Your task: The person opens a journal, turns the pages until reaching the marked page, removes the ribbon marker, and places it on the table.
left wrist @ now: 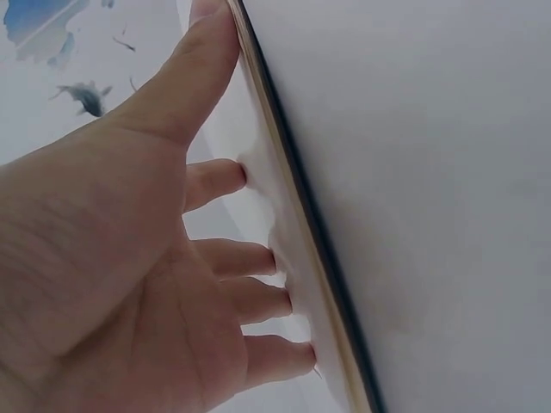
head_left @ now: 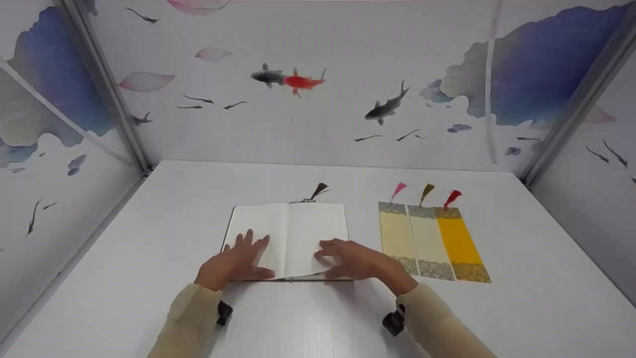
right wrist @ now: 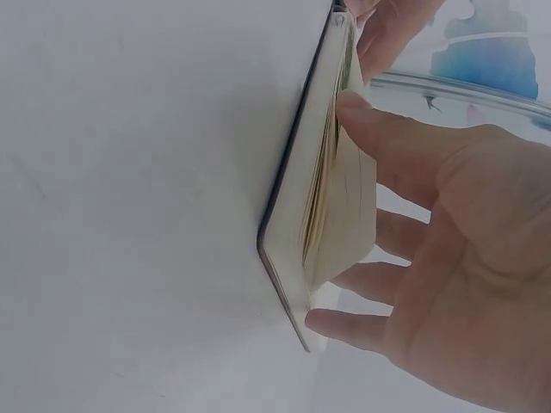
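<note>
An open notebook (head_left: 315,223) with blank white pages lies on the white table. My left hand (head_left: 238,261) rests on its left page, fingers spread and thumb near the lower edge. In the left wrist view, the left fingertips (left wrist: 280,357) press on the paper. My right hand (head_left: 355,259) is at the right page's lower right part. In the right wrist view, its thumb (right wrist: 379,129) is at the page edges, with a raised page (right wrist: 349,202) between thumb and fingers. A dark brown tassel (head_left: 320,190) sticks out beyond the notebook's top edge, beside a patterned strip.
Right of the notebook lie three tasselled bookmarks: a cream one (head_left: 397,231) with a pink tassel, another cream one (head_left: 428,238) with an olive tassel, and a yellow one (head_left: 459,241) with a red tassel. Walls (head_left: 308,134) printed with fish and petals enclose the table.
</note>
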`<state>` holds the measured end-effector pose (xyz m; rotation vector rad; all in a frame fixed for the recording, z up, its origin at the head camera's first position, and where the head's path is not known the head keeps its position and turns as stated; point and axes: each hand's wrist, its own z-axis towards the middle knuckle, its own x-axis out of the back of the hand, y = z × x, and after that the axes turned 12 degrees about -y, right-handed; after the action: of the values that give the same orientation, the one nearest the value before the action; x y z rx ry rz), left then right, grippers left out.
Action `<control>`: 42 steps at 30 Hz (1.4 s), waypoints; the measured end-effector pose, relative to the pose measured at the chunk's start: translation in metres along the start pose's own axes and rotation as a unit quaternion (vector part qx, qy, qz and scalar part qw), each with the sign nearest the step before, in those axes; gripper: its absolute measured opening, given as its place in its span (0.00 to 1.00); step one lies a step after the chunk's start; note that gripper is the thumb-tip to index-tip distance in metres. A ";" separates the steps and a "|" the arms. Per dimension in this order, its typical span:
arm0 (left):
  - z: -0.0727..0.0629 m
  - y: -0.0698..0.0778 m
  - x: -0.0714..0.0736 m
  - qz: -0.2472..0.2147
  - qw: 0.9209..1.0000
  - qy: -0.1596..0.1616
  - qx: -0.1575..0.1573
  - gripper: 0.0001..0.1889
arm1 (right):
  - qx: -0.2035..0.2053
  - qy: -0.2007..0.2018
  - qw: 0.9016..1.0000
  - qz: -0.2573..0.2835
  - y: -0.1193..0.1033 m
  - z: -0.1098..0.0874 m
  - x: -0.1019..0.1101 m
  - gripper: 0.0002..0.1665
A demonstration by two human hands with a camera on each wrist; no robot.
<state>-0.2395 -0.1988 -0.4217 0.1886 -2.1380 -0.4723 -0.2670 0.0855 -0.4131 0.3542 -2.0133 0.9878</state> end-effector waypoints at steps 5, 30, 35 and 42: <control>0.000 0.001 0.000 0.006 1.000 -0.002 -0.003 0.48 | -0.008 0.049 0.999 -0.001 0.006 -0.002 -0.001 0.23; -0.002 -0.001 0.001 0.009 1.000 0.000 -0.007 0.48 | -0.063 0.217 0.834 0.503 0.037 -0.002 0.011 0.35; -0.003 -0.002 0.002 0.008 1.000 -0.002 -0.009 0.49 | -0.064 0.208 0.833 0.508 0.028 0.003 0.014 0.32; -0.008 -0.010 0.003 0.003 0.999 -0.014 -0.029 0.48 | -0.058 0.205 0.841 0.497 0.018 0.007 0.019 0.30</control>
<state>-0.2357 -0.2107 -0.4191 0.1433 -2.1481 -0.5359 -0.2926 0.0939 -0.4101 -1.0096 -1.7843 1.3694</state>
